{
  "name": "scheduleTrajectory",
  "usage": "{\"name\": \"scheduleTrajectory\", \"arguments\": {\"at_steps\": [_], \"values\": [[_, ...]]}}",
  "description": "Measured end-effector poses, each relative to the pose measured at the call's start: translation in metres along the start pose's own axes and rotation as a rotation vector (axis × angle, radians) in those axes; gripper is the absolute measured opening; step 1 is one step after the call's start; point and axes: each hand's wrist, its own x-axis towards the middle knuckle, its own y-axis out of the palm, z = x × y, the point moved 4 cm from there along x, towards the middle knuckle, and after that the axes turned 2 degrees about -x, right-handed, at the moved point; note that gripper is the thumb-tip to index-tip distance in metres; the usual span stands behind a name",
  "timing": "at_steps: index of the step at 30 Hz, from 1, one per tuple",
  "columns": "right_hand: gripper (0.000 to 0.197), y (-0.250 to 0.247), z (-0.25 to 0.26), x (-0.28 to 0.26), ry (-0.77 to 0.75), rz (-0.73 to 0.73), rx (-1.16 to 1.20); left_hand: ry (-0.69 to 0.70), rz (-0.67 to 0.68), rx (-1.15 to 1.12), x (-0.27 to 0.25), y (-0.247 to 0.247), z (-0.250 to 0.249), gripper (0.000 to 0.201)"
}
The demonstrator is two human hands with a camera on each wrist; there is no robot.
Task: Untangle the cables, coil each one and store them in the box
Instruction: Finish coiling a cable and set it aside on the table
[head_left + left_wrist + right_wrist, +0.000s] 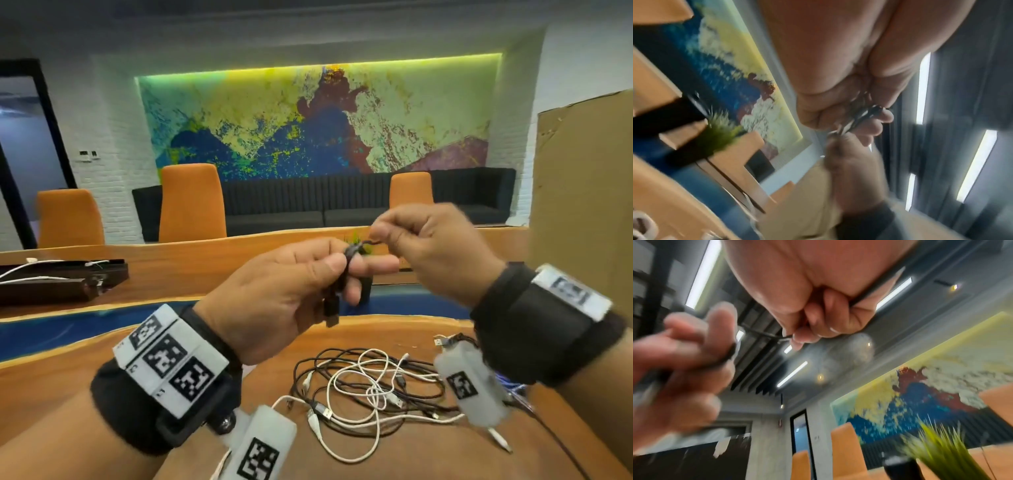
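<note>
Item: black cable (pixel 344 274), coiled into a small bundle, pinched between thumb and fingers of my left hand (pixel 284 294); its plug hangs just below that grip. My right hand (pixel 435 253), just beside the left, pinches the cable's free end between curled fingers. Below both grips: tangle of black and white cables (pixel 370 387) lying on the wooden table (pixel 411 455). Cardboard box (pixel 582 192) stands beyond my right hand.

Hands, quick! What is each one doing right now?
Left hand: grips the small coiled bundle of thin black cable between thumb and fingers.
Right hand: pinches that cable's loose end.
</note>
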Motion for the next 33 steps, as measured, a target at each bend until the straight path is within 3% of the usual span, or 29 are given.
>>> {"name": "scheduleTrajectory", "arguments": {"at_steps": [2,4,7,9,11,14,17,21,23,25,27,29,31,33], "values": [[0.021,0.024,-0.005,-0.017,0.061,0.068,0.120,0.029,-0.074,-0.161,0.003,0.003,-0.009,0.033],[0.022,0.044,-0.002,-0.034,0.062,0.168,0.060,0.080,-0.191,-0.193,0.007,-0.005,-0.014,0.029],[0.023,0.051,0.020,-0.042,-0.121,0.257,-0.144,0.177,-0.298,0.340,0.013,-0.026,-0.018,0.022],[0.021,0.036,0.035,-0.033,-0.207,0.218,-0.175,0.192,-0.222,0.691,0.012,-0.027,-0.015,0.019],[0.017,0.017,0.044,-0.019,-0.236,0.164,-0.160,0.150,-0.166,0.799,0.010,-0.026,-0.006,0.021],[0.011,-0.001,0.044,-0.001,-0.252,0.109,-0.209,0.054,-0.168,0.444,0.007,-0.027,0.003,0.025],[0.009,0.000,0.028,0.011,-0.162,0.091,-0.184,-0.044,-0.137,0.104,0.003,-0.025,0.006,0.019],[0.017,0.010,-0.006,0.012,-0.004,0.048,-0.080,0.004,-0.165,-0.126,0.002,-0.026,-0.005,0.031],[0.020,0.021,-0.019,0.003,0.078,0.116,-0.067,0.055,-0.234,-0.222,0.003,-0.032,-0.012,0.028],[0.021,0.041,-0.020,-0.013,0.128,0.299,-0.071,0.094,-0.307,-0.253,0.006,-0.035,-0.013,0.028],[0.022,0.059,-0.009,-0.030,0.097,0.460,-0.126,0.117,-0.374,-0.103,0.010,-0.036,-0.007,0.029],[0.026,0.065,0.009,-0.038,0.006,0.540,-0.229,0.151,-0.410,0.373,0.012,-0.039,0.002,0.024],[0.029,0.053,0.024,-0.033,-0.070,0.531,-0.261,0.160,-0.321,0.745,0.013,-0.041,0.012,0.020],[0.023,0.032,0.029,-0.020,-0.078,0.438,-0.202,0.097,-0.249,0.831,0.011,-0.042,0.021,0.020]]}}
